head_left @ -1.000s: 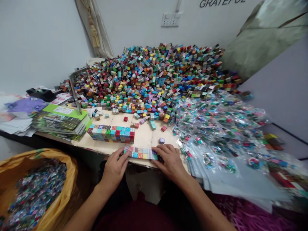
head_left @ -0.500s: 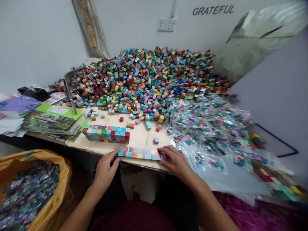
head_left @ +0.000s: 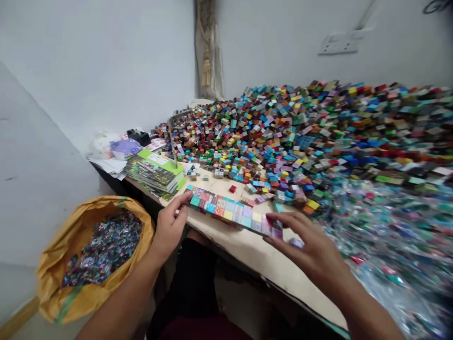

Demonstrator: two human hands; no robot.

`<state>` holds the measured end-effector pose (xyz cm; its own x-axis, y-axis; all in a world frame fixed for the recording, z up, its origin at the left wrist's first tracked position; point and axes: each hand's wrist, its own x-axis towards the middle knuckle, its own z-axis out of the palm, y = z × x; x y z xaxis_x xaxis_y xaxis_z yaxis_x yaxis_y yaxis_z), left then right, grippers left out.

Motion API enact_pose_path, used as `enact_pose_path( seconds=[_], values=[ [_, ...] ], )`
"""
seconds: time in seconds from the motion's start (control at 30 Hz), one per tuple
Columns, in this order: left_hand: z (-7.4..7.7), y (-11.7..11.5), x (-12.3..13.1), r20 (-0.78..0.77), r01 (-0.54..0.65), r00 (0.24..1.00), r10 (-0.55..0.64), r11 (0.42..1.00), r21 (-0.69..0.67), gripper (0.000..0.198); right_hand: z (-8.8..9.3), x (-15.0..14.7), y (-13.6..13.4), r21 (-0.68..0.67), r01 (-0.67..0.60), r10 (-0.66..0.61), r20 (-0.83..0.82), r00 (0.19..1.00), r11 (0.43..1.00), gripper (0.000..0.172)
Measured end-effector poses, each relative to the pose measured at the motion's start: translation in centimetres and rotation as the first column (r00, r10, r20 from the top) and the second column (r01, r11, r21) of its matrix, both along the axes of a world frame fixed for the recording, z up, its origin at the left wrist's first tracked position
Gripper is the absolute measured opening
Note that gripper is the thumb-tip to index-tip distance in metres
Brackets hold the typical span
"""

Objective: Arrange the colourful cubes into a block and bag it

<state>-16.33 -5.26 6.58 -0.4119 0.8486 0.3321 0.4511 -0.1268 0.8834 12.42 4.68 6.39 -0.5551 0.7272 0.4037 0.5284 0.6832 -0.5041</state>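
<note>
A long flat strip of small patterned cubes (head_left: 233, 212) is gripped between my two hands, raised at the front of the table. My left hand (head_left: 169, 231) pinches its left end between thumb and fingers. At the other end, my right hand (head_left: 311, 243) closes its thumb and fingers round the last cubes. The strip slants down to the right. Behind or under it, the stacked block of cubes is mostly hidden; I cannot tell whether the two touch. A pale purple cube (head_left: 296, 242) lies by my right hand, and a red cube (head_left: 232, 189) sits farther back.
A large heap of colourful cubes (head_left: 283, 127) covers the back of the table. Clear plastic packets (head_left: 375, 226) spread at the right. Green booklets (head_left: 155, 172) are stacked at the left. On the floor stands a yellow sack (head_left: 53, 255) full of small packets.
The strip has been lifted off the table's front edge and carried to where the block of cubes stands. My view has swung left, and both hands moved with the strip.
</note>
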Motion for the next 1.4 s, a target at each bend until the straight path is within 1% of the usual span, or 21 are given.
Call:
enact_pose_path(
  seconds=[0.07, 0.17, 0.23, 0.33, 0.4, 0.5, 0.73, 0.93, 1.03, 1.23, 1.4],
  values=[
    [-0.2, 1.6, -1.6, 0.048, 0.004, 0.999, -0.006, 0.999, 0.041, 0.038, 0.4, -2.2, 1.6, -0.011, -0.022, 0.023, 0.001, 1.0, 1.0, 0.04],
    [-1.1, 3.7, -3.5, 0.128, 0.014, 0.991, -0.024, 0.997, 0.071, 0.042, 0.4, -4.3, 3.3, -0.072, -0.034, 0.036, 0.021, 0.999, 0.997, 0.04],
    [-1.8, 4.6, -4.3, 0.17, 0.011, 0.985, -0.023, 0.997, 0.072, 0.044, 0.1, -5.1, 3.9, -0.096, -0.034, 0.036, 0.027, 0.999, 0.995, 0.041],
    [-2.9, 5.3, -4.8, 0.202, -0.002, 0.979, -0.013, 0.997, 0.074, 0.046, -0.3, -5.4, 4.2, -0.108, -0.042, 0.046, 0.036, 0.998, 0.993, 0.044],
    [-3.4, 5.5, -4.9, 0.22, -0.001, 0.975, -0.016, 0.997, 0.078, 0.047, -0.5, -5.5, 4.3, -0.116, -0.044, 0.05, 0.05, 0.998, 0.992, 0.045],
    [-3.8, 5.6, -4.9, 0.239, 0.001, 0.971, -0.02, 0.997, 0.08, 0.046, -0.7, -5.5, 4.6, -0.126, -0.044, 0.051, 0.054, 0.997, 0.991, 0.044],
    [-4.0, 5.6, -5.1, 0.213, -0.025, 0.977, 0.009, 0.997, 0.069, 0.047, -1.3, -5.7, 5.0, -0.139, -0.027, 0.037, 0.071, 0.997, 0.99, 0.047],
    [-4.1, 5.8, -5.2, 0.202, -0.036, 0.979, 0.024, 0.998, 0.053, 0.047, -1.3, -5.8, 5.0, -0.165, -0.032, 0.045, 0.077, 0.996, 0.986, 0.046],
    [-4.1, 5.8, -5.1, 0.173, -0.026, 0.985, 0.017, 0.998, 0.051, 0.047, -1.3, -5.8, 5.1, -0.168, -0.021, 0.035, 0.081, 0.996, 0.986, 0.048],
    [-4.4, 5.5, -5.0, 0.086, -0.034, 0.996, 0.03, 0.998, 0.052, 0.043, -1.4, -5.8, 4.9, -0.165, -0.02, 0.03, 0.057, 0.998, 0.986, 0.045],
    [-4.4, 5.3, -4.8, 0.057, -0.037, 0.998, 0.033, 0.997, 0.061, 0.041, -1.2, -5.8, 4.7, -0.171, -0.029, 0.04, 0.059, 0.997, 0.985, 0.046]
  ],
)
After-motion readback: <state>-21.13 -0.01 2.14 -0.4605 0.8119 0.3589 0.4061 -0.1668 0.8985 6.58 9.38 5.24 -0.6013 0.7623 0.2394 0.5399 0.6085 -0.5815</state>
